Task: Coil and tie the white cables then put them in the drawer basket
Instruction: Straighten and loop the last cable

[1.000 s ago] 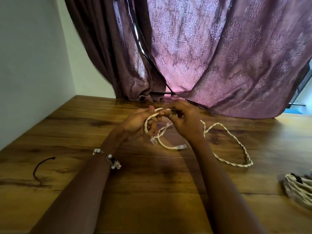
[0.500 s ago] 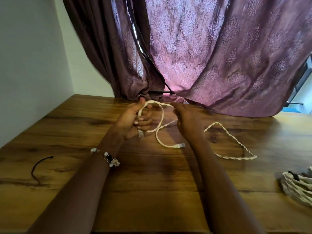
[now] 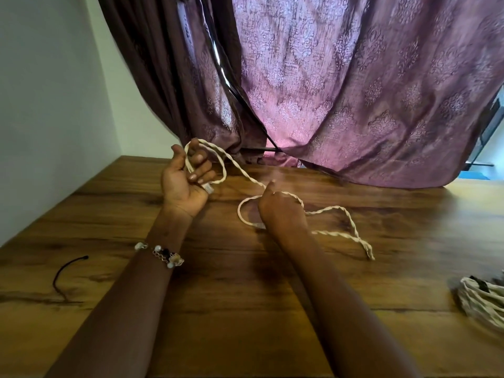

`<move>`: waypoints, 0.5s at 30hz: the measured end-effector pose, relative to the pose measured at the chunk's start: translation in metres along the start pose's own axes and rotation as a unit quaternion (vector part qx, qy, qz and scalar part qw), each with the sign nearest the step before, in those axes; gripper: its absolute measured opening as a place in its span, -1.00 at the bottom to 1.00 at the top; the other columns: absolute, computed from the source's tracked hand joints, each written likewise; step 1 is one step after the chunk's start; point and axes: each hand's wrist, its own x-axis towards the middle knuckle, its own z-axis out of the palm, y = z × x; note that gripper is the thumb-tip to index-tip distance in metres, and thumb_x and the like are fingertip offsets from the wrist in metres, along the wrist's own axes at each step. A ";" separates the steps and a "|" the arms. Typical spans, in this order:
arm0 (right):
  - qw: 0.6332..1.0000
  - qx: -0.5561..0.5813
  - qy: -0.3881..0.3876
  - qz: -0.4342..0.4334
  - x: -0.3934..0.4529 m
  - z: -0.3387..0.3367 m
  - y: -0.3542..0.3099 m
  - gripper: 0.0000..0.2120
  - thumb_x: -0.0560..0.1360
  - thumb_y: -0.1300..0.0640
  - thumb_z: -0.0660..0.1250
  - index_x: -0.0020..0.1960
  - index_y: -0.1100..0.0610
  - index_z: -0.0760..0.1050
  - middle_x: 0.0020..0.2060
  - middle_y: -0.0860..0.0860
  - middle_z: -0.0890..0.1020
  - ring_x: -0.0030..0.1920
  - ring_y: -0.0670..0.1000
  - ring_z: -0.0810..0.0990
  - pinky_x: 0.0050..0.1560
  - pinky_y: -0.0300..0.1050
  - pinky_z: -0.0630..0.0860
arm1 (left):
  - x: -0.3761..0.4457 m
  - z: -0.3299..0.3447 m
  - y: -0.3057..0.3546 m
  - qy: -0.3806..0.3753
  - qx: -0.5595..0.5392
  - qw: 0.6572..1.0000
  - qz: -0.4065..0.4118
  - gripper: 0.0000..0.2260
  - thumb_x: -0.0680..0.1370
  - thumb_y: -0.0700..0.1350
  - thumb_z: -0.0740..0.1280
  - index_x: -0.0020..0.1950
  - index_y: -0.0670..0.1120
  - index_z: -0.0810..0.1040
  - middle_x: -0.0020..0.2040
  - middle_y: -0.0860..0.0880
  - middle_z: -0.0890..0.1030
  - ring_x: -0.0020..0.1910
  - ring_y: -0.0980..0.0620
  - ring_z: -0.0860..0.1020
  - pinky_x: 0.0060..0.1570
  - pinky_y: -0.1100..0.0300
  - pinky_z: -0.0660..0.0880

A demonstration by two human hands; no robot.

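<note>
Left hand [image 3: 185, 184] grip curled round one white cable [image 3: 331, 210] | right hand [image 3: 281, 211] pinching it | one coiled bundle [image 3: 482, 301]

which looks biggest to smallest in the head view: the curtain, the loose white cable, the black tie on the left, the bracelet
1. curtain, largest by far.
2. white cable, spread from the left hand past the right hand.
3. black tie and bracelet look alike in extent; I won't rank them.
</note>
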 end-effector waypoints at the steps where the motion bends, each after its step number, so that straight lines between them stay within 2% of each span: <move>1: 1.000 -0.012 -0.010 -0.013 -0.002 -0.006 -0.002 -0.59 0.60 0.31 0.05 0.44 0.33 0.22 0.19 0.20 0.54 0.15 0.21 0.57 -0.05 0.02 0.51 | 0.000 0.002 -0.002 0.013 0.034 0.999 0.003 -0.71 0.56 0.07 0.09 -0.06 -0.09 0.48 -0.42 0.05 0.49 -0.61 0.20 0.27 -0.59 0.38 0.20; 2: 0.999 -0.022 -0.016 -0.037 -0.003 -0.010 -0.004 -0.65 0.60 0.29 0.07 0.37 0.24 0.37 0.17 0.17 0.56 0.15 0.20 0.58 -0.10 -0.02 0.47 | 0.001 0.002 -0.004 0.028 0.083 0.996 0.006 -0.72 0.58 0.06 0.08 -0.04 -0.09 0.47 -0.41 0.04 0.54 -0.60 0.19 0.30 -0.58 0.37 0.23; 4: 0.993 -0.055 0.005 -0.106 -0.007 -0.019 -0.009 -0.69 0.60 0.24 0.09 0.24 0.13 0.51 0.12 0.13 0.60 0.14 0.20 0.57 -0.08 -0.01 0.42 | 0.001 0.003 -0.010 0.056 0.202 0.978 0.008 -0.73 0.64 0.00 0.03 -0.01 -0.10 0.45 -0.34 -0.02 0.64 -0.58 0.15 0.41 -0.55 0.34 0.33; 6: 0.966 -0.076 0.148 -0.196 -0.008 -0.021 -0.008 -0.65 0.52 0.21 0.05 0.07 0.08 0.60 -0.01 0.09 0.65 0.05 0.15 0.60 -0.01 0.09 0.43 | -0.001 0.006 -0.020 0.067 0.296 0.953 -0.008 -0.77 0.66 -0.07 0.04 0.00 -0.13 0.44 -0.30 -0.08 0.68 -0.54 0.08 0.52 -0.50 0.25 0.46; 8: 0.931 -0.038 0.266 -0.248 -0.005 -0.019 -0.003 -0.61 0.38 0.16 0.03 -0.11 0.06 0.65 -0.12 0.04 0.67 -0.07 0.11 0.61 -0.06 0.16 0.43 | -0.004 0.007 -0.028 0.073 0.347 0.935 -0.025 -0.81 0.65 -0.18 0.08 -0.03 -0.15 0.47 -0.35 -0.07 0.66 -0.49 0.07 0.57 -0.47 0.26 0.50; 10: 0.914 0.014 0.306 -0.267 0.002 -0.013 0.004 -0.70 0.37 0.07 0.13 -0.12 0.02 0.63 -0.08 0.01 0.65 -0.04 0.09 0.55 0.01 0.11 0.30 | -0.005 0.005 -0.034 0.055 0.378 0.923 -0.048 -0.80 0.63 -0.25 0.11 -0.05 -0.16 0.52 -0.35 -0.07 0.61 -0.45 0.08 0.55 -0.46 0.30 0.47; 12: 0.908 0.080 0.325 -0.252 0.008 -0.012 0.014 -0.76 0.37 0.02 0.23 -0.07 0.03 0.62 -0.13 0.02 0.62 -0.06 0.09 0.51 -0.03 0.01 0.21 | -0.008 0.005 -0.038 0.018 0.390 0.917 -0.087 -0.80 0.62 -0.25 0.13 -0.06 -0.17 0.54 -0.36 -0.11 0.53 -0.47 0.06 0.48 -0.48 0.28 0.45; 15: 0.886 0.235 0.329 -0.226 0.010 -0.014 0.035 -0.80 0.41 0.13 0.32 0.00 0.16 0.60 -0.18 0.12 0.57 -0.15 0.16 0.54 -0.16 -0.03 0.33 | -0.015 0.009 -0.041 -0.041 0.425 0.892 -0.147 -0.72 0.64 -0.18 0.09 -0.13 -0.21 0.53 -0.54 -0.11 0.43 -0.64 0.07 0.33 -0.59 0.33 0.34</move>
